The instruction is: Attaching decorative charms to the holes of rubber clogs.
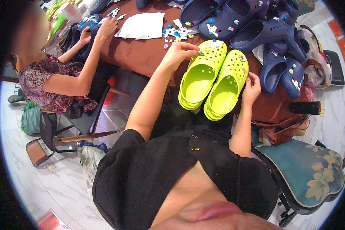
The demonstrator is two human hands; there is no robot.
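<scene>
Two lime-green clogs with holes, the left clog point(198, 80) and the right clog point(224, 92), lie side by side, toes pointing away from me. Small charms point(215, 43) in white, blue and yellow sit on the left clog's toe. The right clog carries a few charms too, one of them a charm point(242, 58) near its toe edge. My left hand point(177, 55) pinches a small dark-and-yellow shoe charm point(199, 53) at the left clog's upper. With curled fingers, my right hand point(252, 89) grips the outer side of the right clog; its fingertips are partly hidden.
Loose charms point(179, 33) and white paper point(141, 26) lie on the brown-covered table point(130, 53). Navy clogs point(274, 38) are heaped at the far right. A co-worker point(59, 78) handles navy clogs at left. A blue-green chair point(299, 168) stands at my right.
</scene>
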